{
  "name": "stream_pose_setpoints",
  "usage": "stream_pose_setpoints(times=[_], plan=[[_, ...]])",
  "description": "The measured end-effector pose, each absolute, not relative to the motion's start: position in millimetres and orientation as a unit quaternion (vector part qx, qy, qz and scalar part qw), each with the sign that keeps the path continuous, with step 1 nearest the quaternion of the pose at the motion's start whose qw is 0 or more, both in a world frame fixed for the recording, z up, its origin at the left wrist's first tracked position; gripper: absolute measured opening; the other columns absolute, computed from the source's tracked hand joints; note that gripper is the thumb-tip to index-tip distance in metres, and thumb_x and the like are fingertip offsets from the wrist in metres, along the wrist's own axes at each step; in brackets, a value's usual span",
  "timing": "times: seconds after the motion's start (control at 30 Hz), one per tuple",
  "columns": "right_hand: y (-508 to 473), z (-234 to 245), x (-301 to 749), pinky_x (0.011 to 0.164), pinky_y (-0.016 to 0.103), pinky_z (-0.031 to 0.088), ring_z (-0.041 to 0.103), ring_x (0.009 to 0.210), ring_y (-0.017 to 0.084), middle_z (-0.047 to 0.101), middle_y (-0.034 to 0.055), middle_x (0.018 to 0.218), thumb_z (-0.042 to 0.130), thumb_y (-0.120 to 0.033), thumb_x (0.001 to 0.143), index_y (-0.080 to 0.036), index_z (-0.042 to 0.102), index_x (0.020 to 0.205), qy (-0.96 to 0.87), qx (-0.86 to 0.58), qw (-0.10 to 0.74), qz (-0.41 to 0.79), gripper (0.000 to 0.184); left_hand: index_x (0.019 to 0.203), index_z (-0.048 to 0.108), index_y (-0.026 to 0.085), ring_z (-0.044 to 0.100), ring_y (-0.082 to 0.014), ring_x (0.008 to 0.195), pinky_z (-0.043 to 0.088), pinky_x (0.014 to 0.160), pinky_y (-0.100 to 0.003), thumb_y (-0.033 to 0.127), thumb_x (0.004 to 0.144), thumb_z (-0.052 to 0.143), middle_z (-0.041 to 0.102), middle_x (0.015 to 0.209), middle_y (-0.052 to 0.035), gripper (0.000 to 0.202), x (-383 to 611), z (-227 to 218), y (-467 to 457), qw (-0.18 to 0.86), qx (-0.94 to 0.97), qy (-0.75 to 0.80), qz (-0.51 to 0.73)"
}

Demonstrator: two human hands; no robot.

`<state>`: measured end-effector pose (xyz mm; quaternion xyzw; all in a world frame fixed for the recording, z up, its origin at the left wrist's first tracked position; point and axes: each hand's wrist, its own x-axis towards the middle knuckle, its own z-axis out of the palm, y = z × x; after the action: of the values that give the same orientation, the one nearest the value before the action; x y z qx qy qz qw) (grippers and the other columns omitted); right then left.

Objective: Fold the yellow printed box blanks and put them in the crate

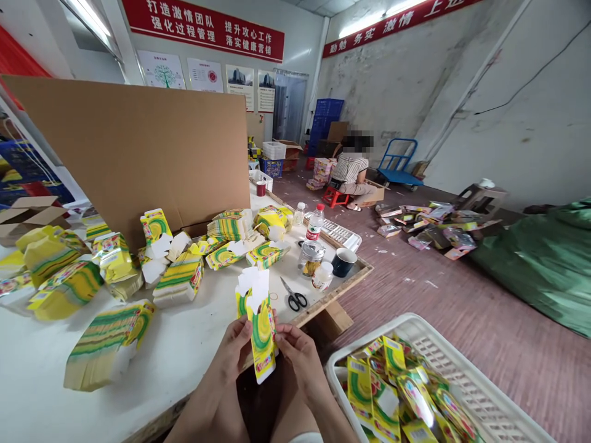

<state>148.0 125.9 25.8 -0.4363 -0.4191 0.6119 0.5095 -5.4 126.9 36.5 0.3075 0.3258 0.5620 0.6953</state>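
Between my two hands is a flat yellow and green printed carton [263, 335], its white end flaps pointing away from me. My left hand [236, 341] grips its left edge between thumb and fingers. On the opposite edge, my right hand [298, 347] pinches it with thumb and fingertips. Just behind it, another yellow carton with white flaps [242, 301] lies at the table edge, partly hidden. Stacks of the same flat cartons [108, 344] lie on the white table [184, 335] to the left. Black-handled scissors [295, 298] lie beyond my right hand.
A white plastic basket [443, 344] holding many yellow cartons stands at my lower right. A bottle [315, 223], a glass jar [310, 258] and a dark mug [344, 263] stand near the table's corner. A large cardboard sheet [138, 154] rises behind the stacks. Another person [351, 169] sits farther back.
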Motion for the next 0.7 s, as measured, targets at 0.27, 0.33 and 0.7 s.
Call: stream_pose_setpoints(times=[0.27, 0.33, 0.7], plan=[[119, 35, 145, 0.071, 0.034, 0.054, 0.068, 0.072, 0.022, 0.077, 0.0081, 0.083, 0.082, -0.049, 0.07, -0.017, 0.076, 0.09, -0.477, -0.448, 0.495, 0.572, 0.039, 0.103, 0.074, 0.016, 0.073, -0.0189, 0.071, 0.056, 0.066, -0.025, 0.046, 0.073, 0.081, 0.08, 0.084, -0.0078, 0.043, -7, 40, 126, 0.66, 0.333, 0.349, 0.576], [117, 34, 142, 0.071, 0.035, 0.055, 0.068, 0.071, 0.023, 0.076, 0.008, 0.079, 0.079, -0.053, 0.072, -0.017, 0.074, 0.084, -0.488, -0.456, 0.492, 0.559, 0.039, 0.102, 0.073, 0.015, 0.066, -0.0122, 0.057, 0.049, 0.053, -0.02, 0.045, 0.076, 0.079, 0.077, 0.075, -0.0037, 0.04, -7, 33, 128, 0.642, 0.333, 0.371, 0.582], [116, 40, 163, 0.065, 0.027, 0.048, 0.057, 0.068, 0.014, 0.068, 0.0065, 0.11, 0.068, -0.034, 0.085, -0.022, 0.055, 0.126, -0.61, -0.483, 0.472, 0.415, 0.044, 0.14, 0.027, 0.028, 0.07, -0.018, 0.088, 0.052, 0.082, -0.03, 0.041, 0.086, 0.069, 0.072, 0.108, -0.0067, 0.07, -5, 39, 113, 0.602, 0.449, 0.375, 0.543]])
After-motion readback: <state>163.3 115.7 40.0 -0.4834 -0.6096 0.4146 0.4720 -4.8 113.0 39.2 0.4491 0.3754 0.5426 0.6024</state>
